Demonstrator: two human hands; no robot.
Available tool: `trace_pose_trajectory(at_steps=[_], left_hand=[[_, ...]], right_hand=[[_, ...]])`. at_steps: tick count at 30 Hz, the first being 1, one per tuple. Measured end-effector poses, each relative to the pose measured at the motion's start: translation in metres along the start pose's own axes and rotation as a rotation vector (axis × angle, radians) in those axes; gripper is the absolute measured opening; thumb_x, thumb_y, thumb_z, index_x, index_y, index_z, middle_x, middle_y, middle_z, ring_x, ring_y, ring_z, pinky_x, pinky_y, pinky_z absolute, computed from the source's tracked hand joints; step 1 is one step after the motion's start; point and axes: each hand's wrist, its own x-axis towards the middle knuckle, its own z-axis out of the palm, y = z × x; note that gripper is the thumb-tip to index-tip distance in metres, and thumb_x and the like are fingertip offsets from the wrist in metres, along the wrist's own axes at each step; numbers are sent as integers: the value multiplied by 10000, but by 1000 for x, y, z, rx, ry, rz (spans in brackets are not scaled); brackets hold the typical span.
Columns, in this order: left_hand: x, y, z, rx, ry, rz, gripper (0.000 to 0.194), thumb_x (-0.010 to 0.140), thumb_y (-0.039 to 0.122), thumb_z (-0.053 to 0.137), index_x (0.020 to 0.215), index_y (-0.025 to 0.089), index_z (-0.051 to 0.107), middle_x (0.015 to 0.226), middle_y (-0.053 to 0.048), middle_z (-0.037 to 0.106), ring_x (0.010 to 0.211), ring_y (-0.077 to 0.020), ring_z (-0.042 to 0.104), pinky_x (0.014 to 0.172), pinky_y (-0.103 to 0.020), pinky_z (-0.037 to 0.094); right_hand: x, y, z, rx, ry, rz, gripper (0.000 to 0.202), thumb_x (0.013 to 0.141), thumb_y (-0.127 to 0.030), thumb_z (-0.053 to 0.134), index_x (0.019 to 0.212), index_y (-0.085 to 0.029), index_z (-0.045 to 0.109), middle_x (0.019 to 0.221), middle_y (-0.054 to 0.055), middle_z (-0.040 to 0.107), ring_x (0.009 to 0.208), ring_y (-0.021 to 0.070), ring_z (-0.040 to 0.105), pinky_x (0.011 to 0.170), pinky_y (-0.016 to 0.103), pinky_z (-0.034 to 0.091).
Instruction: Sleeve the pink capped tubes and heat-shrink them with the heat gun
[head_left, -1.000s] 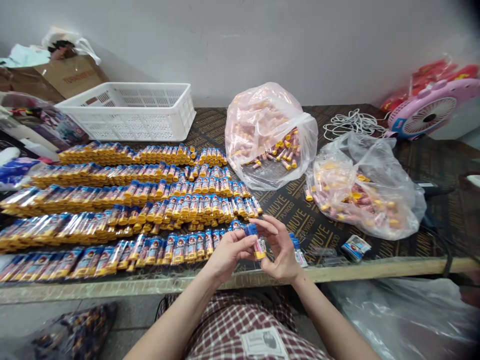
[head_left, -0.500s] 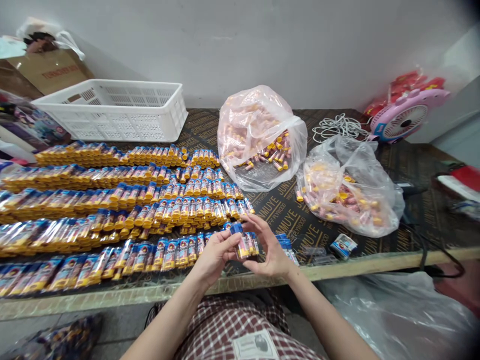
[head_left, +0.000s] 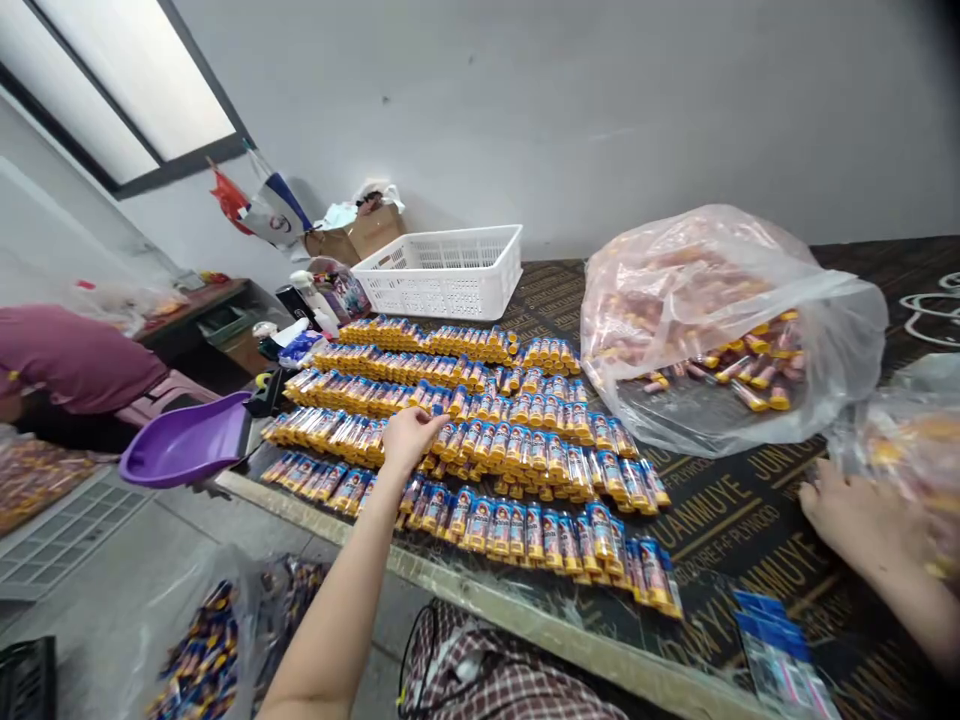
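Rows of small tubes (head_left: 517,448) with blue and yellow ends lie stacked on the dark table. My left hand (head_left: 409,437) reaches over the middle rows, its fingers pinched at a tube top; what they grip is too small to make out. At the right, my right hand (head_left: 859,515) rests low over the table beside a clear bag (head_left: 915,440) of yellow-ended pieces, fingers partly spread and slightly blurred. A larger open bag (head_left: 697,300) of pink and yellow pieces stands behind, between my hands. Flat blue-topped sleeves (head_left: 776,640) lie near the front edge.
A white crate (head_left: 442,280) stands against the wall behind the rows, beside a cardboard box (head_left: 375,232). At the left are a purple dustpan (head_left: 184,445), a bent-over person in a pink top (head_left: 75,355) and, on the floor, a bag of tubes (head_left: 199,650).
The view has swung left. My hands have parted: the left has moved over the rows, the right to the bag at the right. The tubes they held together no longer show between them.
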Motion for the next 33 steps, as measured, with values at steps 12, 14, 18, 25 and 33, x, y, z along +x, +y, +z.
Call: trace_pose_trajectory(at_steps=[12,14,18,25,33], left_hand=[[-31,55,-4,248,69,137,476,792,576,435,831,173,685,731,-91,665,753,-257,611,702,-370,444],[-72,96,23,-210,-31,317,315,792,494,499,784,237,680,660,-1,646,668,-188,591,648,-304,441],[-175,177,99,-509,-687,721,142,767,304,579,753,220,693,770,-44,701,727,-195,624,706,-301,452],[-227,225,186,2,-759,803,114,679,220,674,762,143,665,894,-176,670,897,-299,622,798,-374,446],[-230,218,192,50,-705,887,143,765,156,525,772,151,668,823,-159,687,822,-281,645,727,-360,456]], right_hand=[[-93,-14,-59,382,2,-68,446,887,-339,370,1276,-146,471,1022,146,604,889,246,590,835,399,453],[-106,-19,-78,530,36,51,449,875,-369,414,1269,-157,456,1053,132,602,896,231,592,850,392,453],[-128,-25,-105,694,48,222,408,853,-418,480,1174,-165,490,887,75,609,784,206,596,745,361,480],[-166,-19,-140,829,65,247,262,818,-383,565,997,-192,580,967,66,631,875,205,596,776,347,471],[-189,-16,-143,813,89,277,241,806,-394,580,921,-191,640,925,68,638,856,210,591,775,356,464]])
